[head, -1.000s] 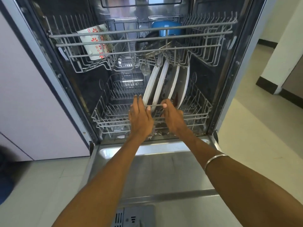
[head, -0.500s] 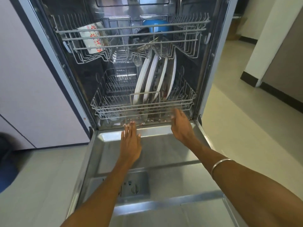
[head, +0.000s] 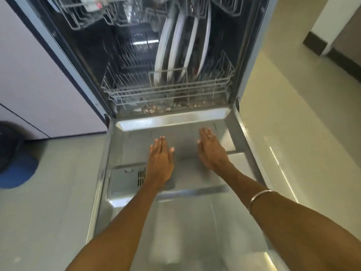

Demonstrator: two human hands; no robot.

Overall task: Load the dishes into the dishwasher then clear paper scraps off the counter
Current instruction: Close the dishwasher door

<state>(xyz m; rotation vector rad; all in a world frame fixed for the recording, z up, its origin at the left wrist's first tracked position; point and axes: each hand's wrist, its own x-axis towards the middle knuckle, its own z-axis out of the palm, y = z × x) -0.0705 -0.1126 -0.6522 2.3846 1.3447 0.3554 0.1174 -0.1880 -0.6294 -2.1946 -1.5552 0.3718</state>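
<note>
Stainless steel covers most of the middle of the view: the dishwasher door point(head: 195, 222) lies folded down flat, its inner face turned up, running from 6 o'clock toward the tub opening at 12 o'clock. Both bare hands hover over this panel, palms down, holding nothing. The left hand point(head: 161, 162) sits just left of centre, its fingers point(head: 159, 145) straight and pressed close together, the thumb held slightly apart at its 3 o'clock side. It overlaps the right edge of the grey detergent dispenser point(head: 127, 179), which is set into the door at about 8 o'clock from the hand. The right hand point(head: 212, 151) lies at 3 o'clock from the left, apart from it, fingers likewise straight and nearly together, with a ring visible on one of them. Whether either palm touches the metal cannot be told. A thin metal bangle point(head: 260, 196) circles the right forearm toward 4 o'clock.

At 12 o'clock from the hands, the lower rack point(head: 136, 92) sits pushed inside the tub. Four white plates point(head: 172, 55) stand on edge in its right half, side by side and leaning a little to the right. Brownish food scraps point(head: 152, 110) lie along the tub floor under the rack's front edge. The upper rack point(head: 78, 18) shows only in part at 11 o'clock, its contents blurred.

Pale cabinet fronts point(head: 29, 75) fill 9 to 10 o'clock, and a dark blue rounded object point(head: 17, 171) rests on the floor at 9 o'clock. Light floor tiles point(head: 302, 133) spread out at 3 o'clock.
</note>
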